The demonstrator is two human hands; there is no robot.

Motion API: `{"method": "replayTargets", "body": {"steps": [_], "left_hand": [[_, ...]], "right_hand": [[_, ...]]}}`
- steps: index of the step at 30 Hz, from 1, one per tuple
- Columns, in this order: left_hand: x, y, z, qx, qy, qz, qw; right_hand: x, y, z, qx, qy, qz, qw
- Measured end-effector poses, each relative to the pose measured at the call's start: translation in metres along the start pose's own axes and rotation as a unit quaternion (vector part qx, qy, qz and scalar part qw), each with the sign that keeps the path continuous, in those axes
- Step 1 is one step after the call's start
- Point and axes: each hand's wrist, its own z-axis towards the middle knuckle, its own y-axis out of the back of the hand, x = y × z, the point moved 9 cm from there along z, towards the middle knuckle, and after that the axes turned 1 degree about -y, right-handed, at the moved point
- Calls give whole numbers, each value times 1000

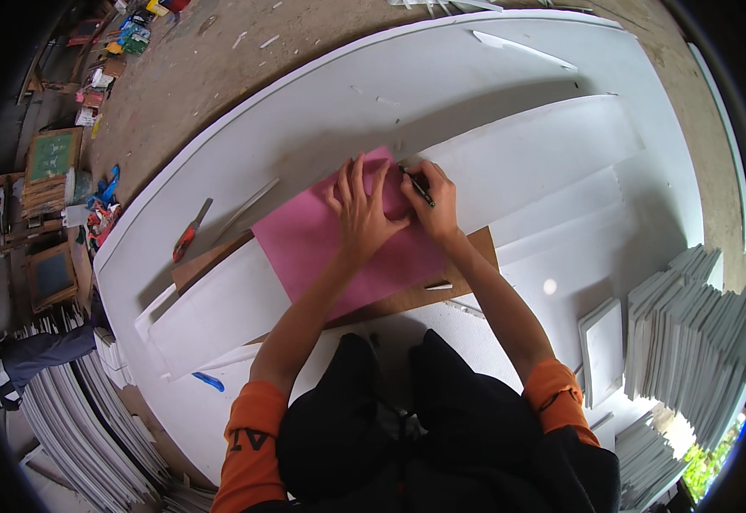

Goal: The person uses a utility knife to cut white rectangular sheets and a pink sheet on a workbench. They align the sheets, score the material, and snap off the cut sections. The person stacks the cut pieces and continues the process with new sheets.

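Note:
A pink sheet lies over a long white strip of sheet material, with a brown board partly showing beneath. Flat on the pink sheet's upper part, my left hand presses with its fingers spread. At that sheet's upper right edge my right hand grips a black pen, its tip down by the edge. Left of the pink sheet rests a utility knife with a red handle and its blade out. A blue tool lies below the strip's left end, its kind unclear.
Everything sits on a large white panel. Thin white offcuts lie on it. Stacks of white sheets stand at the right and lower left. Framed boards and clutter line the far left floor.

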Motion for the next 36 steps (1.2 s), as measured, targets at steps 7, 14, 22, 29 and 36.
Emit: {"method": "replayTargets", "body": {"steps": [7,14,22,29,36], "left_hand": [[-1,4,-1,-48,-12,9,999],[-1,0,-2,-35,-3,33,999],[-3,3,-5,-33,-6,40,999],[36,41,-45,-72,128,-19,989],[128,61,-177,-61,333,-29,940]], "right_hand": [[4,17,-27,62,0,-26,998],[7,52,-91,73,-52,-46,995],[5,70,-133,96,-57,-81,990],[23,84,-101,7,-67,-74,995],[47,10,-91,33,112,-250,961]]}}
